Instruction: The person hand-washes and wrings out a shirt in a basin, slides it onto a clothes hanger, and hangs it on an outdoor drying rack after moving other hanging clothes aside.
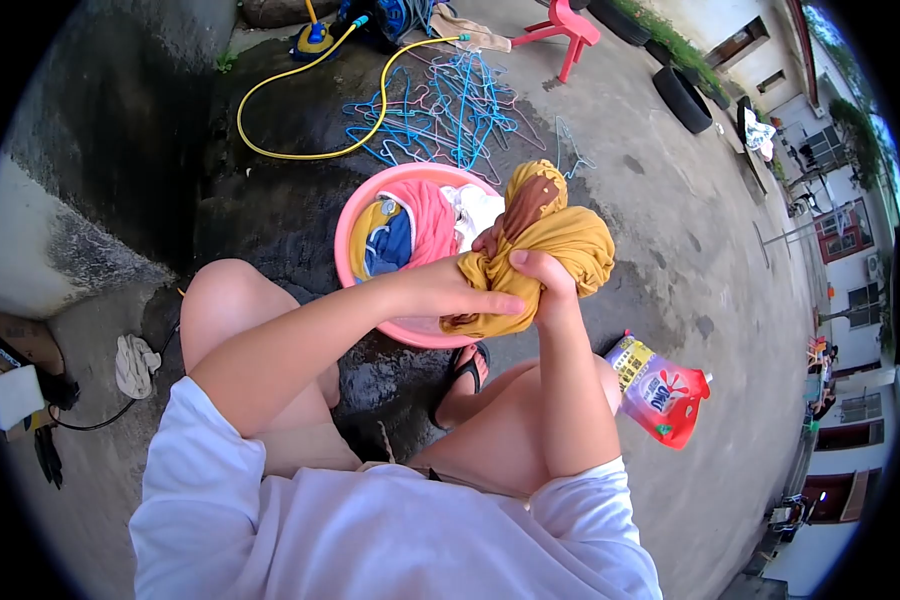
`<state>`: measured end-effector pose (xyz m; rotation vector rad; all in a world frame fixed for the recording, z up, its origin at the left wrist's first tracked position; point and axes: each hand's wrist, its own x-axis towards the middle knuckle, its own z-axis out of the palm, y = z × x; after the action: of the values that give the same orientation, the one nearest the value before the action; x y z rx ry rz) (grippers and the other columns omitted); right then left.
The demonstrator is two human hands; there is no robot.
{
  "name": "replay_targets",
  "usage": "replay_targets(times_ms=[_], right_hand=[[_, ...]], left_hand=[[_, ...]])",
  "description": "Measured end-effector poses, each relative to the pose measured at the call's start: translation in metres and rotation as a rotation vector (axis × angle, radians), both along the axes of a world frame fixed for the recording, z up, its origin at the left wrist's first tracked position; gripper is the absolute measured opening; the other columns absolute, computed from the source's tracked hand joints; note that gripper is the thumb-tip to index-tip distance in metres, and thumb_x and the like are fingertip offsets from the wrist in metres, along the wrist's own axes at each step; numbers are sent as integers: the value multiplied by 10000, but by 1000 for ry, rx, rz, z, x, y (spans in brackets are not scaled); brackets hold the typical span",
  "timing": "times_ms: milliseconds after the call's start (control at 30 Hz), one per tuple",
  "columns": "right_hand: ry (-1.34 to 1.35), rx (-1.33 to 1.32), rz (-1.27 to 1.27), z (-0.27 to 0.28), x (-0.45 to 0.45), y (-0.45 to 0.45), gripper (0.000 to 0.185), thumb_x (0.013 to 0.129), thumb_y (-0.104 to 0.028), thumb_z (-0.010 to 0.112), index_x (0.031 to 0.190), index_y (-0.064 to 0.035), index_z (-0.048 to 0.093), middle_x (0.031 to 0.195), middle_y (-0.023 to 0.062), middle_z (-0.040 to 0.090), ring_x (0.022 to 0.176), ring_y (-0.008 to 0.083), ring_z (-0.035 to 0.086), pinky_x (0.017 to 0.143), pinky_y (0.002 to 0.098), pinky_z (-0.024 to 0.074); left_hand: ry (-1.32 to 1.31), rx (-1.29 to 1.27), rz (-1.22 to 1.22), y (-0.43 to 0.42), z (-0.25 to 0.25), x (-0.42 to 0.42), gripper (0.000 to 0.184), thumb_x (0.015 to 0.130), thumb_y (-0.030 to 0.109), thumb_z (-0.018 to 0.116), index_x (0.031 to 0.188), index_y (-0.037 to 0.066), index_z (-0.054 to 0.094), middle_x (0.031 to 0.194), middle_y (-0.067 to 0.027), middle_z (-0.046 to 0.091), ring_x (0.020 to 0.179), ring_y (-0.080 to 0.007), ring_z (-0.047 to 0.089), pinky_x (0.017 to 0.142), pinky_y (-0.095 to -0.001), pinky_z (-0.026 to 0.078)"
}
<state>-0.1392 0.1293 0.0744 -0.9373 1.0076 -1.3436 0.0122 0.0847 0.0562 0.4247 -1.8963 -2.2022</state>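
Concrete yard point(710, 270) spreads around us, dark and wet-looking toward the wall side, with a heap of hangers point(460, 110) tangled on the ground beyond our knees. Nearer stands a pink basin point(344, 240), with a pink cloth point(425, 215), a white one and some blue and yellow fabric lying inside. Above its right-hand rim we hold a yellow cloth point(565, 238) with a brown patch, bunched and twisted, its thick end swelling out past the rim. Beside our right knee lies a red and purple pouch point(660, 390) (well out of the way of our elbows, happily).

Smallest come the hands themselves. Our left hand point(452, 290) is clenched around the lower part of the bundle, thumb laid across the folds; our right hand point(552, 280) grips it just beside, thumb pressed on top.

To wring well, we judge, both grips should be firm and set a little further apart, turning against each other so the twist runs through the whole length. Gathering in the loose bulge would help, and so would bringing the bundle back over the basin, where any drips could land inside.
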Motion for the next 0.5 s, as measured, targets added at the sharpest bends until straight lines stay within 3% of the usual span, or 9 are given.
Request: replay_targets(times_ms=[100, 133, 233, 267, 400, 433, 500], right_hand=[[0, -18, 46, 3, -3, 2, 525, 602, -199, 556, 1063, 46, 496, 917, 143, 572, 933, 269, 554, 869, 371, 435], [-16, -33, 73, 1, -4, 1, 538, 621, -216, 569, 1085, 46, 494, 959, 146, 576, 974, 267, 554, 903, 369, 427], [-37, -61, 57, 5, -2, 1, 555, 640, -229, 581, 1113, 49, 491, 1042, 164, 579, 1018, 264, 550, 932, 369, 414], [-18, -99, 99, 3, -7, 0, 596, 662, -228, 586, 1174, 57, 477, 1151, 180, 557, 1091, 267, 528, 967, 377, 394], [10, -138, 41, 8, -11, 2, 625, 695, -194, 568, 1255, 53, 441, 1255, 170, 507, 1165, 266, 487, 995, 383, 375], [16, -162, 36, 10, -13, 2, 611, 698, -182, 573, 1249, 49, 448, 1244, 164, 514, 1160, 262, 489, 995, 383, 374], [-12, -183, -8, 13, -14, 4, 604, 701, -175, 584, 1246, 48, 452, 1228, 157, 523, 1150, 259, 495, 992, 381, 376]], left_hand=[[24, 324, 75, -6, -13, -1, 610, 888, 432, 545, 1323, 39, 376, 1234, -59, 505, 1136, -135, 490, 954, -270, 396], [69, 225, 107, -5, -14, -2, 627, 911, 469, 477, 1342, 38, 329, 1263, -74, 481, 1160, -140, 482, 960, -279, 404], [156, 386, 137, -7, -12, -1, 633, 906, 472, 484, 1338, 37, 326, 1266, -88, 476, 1158, -147, 489, 954, -285, 415], [190, 405, 175, -9, -18, -4, 641, 900, 486, 483, 1329, 33, 333, 1257, -100, 480, 1147, -156, 502, 943, -288, 427], [222, 594, 345, -14, -19, -3, 521, 895, 413, 502, 1253, 37, 456, 1216, -110, 533, 1126, -193, 525, 950, -327, 421], [264, 650, 406, -11, -13, -3, 475, 899, 346, 507, 1235, 15, 449, 1172, -115, 552, 1063, -179, 565, 893, -312, 457], [269, 698, 439, -8, 0, -1, 444, 893, 322, 510, 1220, 26, 459, 1178, -121, 550, 1072, -198, 560, 910, -333, 449]])
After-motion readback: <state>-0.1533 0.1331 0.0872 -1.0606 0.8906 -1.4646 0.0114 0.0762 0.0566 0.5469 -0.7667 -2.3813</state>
